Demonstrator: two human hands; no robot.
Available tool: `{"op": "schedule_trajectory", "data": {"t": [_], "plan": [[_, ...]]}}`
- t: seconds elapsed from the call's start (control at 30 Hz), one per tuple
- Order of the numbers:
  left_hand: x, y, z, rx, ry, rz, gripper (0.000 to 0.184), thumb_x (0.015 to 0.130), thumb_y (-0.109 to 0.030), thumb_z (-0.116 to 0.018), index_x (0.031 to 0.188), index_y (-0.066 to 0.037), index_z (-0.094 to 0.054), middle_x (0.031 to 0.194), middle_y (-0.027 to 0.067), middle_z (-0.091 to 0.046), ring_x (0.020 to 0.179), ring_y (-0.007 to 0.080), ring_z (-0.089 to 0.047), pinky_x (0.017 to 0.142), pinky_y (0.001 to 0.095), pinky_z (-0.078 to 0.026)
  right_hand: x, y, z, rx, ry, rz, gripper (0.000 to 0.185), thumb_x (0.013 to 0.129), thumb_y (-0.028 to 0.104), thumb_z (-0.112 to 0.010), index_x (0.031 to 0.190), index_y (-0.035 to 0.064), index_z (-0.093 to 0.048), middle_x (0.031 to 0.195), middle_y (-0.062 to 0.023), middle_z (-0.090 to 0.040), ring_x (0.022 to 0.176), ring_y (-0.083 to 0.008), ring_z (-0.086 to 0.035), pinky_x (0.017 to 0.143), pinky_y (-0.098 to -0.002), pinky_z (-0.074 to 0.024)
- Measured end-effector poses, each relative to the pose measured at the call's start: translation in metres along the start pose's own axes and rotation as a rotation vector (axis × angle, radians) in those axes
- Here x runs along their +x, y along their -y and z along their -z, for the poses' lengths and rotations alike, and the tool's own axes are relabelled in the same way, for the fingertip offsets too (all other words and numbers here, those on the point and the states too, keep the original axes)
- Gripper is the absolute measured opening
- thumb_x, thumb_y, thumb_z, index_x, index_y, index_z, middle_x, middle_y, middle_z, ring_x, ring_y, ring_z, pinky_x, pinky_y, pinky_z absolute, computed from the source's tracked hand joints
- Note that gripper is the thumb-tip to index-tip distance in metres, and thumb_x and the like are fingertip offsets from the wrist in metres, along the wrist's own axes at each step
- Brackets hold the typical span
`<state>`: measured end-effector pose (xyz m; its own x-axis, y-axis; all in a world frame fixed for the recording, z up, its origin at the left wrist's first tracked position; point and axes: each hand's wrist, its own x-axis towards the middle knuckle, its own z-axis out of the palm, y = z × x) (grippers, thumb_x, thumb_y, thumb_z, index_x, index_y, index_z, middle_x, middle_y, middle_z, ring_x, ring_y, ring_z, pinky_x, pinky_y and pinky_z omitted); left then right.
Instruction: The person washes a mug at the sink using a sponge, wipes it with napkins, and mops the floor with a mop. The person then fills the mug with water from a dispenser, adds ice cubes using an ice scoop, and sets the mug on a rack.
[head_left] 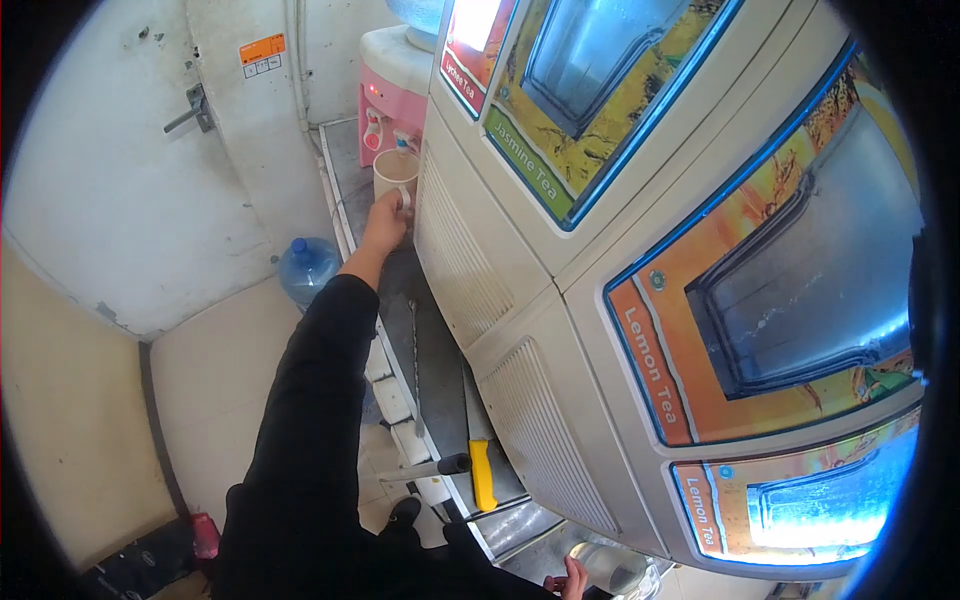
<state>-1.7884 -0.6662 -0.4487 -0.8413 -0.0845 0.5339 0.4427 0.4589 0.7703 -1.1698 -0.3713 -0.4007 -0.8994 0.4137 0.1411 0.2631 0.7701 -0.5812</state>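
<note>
My left hand [384,222] is closed round the handle of a white mug [397,168]. The mug stands upright under the tap of a pink and white water dispenser [393,108]. At the bottom of the view my right hand [572,580] has its fingers partly showing beside a round metal container [608,567]; whether it touches or holds the container cannot be made out. Between the hands, a yellow-handled knife [482,475] and a long twisted metal spoon [415,350] lie on the dark counter [440,385].
Tea dispensers [560,350] line the counter's right side. A blue water bottle [309,268] stands on the floor at left, near a white door [120,180]. A dark rod end [455,464] juts over the counter edge. A red item [205,536] lies lower left.
</note>
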Motion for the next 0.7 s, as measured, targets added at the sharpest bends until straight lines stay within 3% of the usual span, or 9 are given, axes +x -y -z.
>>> {"op": "schedule_trajectory", "data": {"t": [0.17,0.4,0.53,0.67,0.7], "plan": [[-0.001,-0.021,0.011,0.076,0.057,0.064,0.017,0.067,0.004,-0.06,0.081,0.0,-0.051,0.076,0.0176,-0.055,0.073,0.0325,-0.055,0.067,0.0357,-0.042,0.006,0.024,0.009,-0.047,-0.029,0.065,0.059,0.068,-0.006,-0.059,0.124,0.0087,-0.046,0.077,-0.0073,-0.049,0.052,-0.0104,-0.043,0.048,-0.0203,-0.0396],[-0.002,-0.016,0.013,0.037,0.056,0.073,0.022,0.068,0.003,-0.06,0.088,-0.002,-0.054,0.085,0.0203,-0.058,0.084,0.036,-0.057,0.07,0.0385,-0.043,-0.003,0.035,0.013,-0.01,0.041,-0.074,0.058,0.07,-0.009,-0.057,0.124,0.0103,-0.046,0.092,-0.0099,-0.052,0.058,-0.0121,-0.047,0.051,-0.0228,-0.042],[-0.014,-0.021,0.018,0.064,-0.05,0.06,0.02,0.071,-0.001,-0.058,0.09,-0.002,-0.054,0.086,0.021,-0.058,0.084,0.0379,-0.056,0.071,0.0401,-0.043,-0.006,0.045,0.02,-0.005,0.043,-0.165,0.055,0.073,-0.008,-0.055,0.124,0.0111,-0.046,0.101,-0.0105,-0.053,0.058,-0.0129,-0.047,0.051,-0.0235,-0.0424],[-0.034,0.004,0.022,0.173,-0.158,0.027,0.029,0.072,-0.006,-0.057,0.099,0.0,-0.052,0.089,0.0208,-0.059,0.086,0.0367,-0.057,0.072,0.0407,-0.044,-0.012,0.027,0.02,0.044,0.049,-0.123,0.048,0.073,-0.007,-0.054,0.119,0.0075,-0.047,0.111,-0.0157,-0.048,0.067,-0.0169,-0.053,0.058,-0.0266,-0.0464],[-0.037,0.009,0.027,0.078,-0.093,0.121,0.034,0.073,-0.007,-0.057,0.105,0.001,-0.05,0.092,0.0217,-0.058,0.087,0.0369,-0.056,0.073,0.0401,-0.045,-0.021,0.017,0.017,0.041,0.031,-0.101,0.047,0.071,-0.008,-0.054,0.116,0.0055,-0.047,0.112,-0.0178,-0.046,0.07,-0.0177,-0.055,0.059,-0.0276,-0.0474]]}}
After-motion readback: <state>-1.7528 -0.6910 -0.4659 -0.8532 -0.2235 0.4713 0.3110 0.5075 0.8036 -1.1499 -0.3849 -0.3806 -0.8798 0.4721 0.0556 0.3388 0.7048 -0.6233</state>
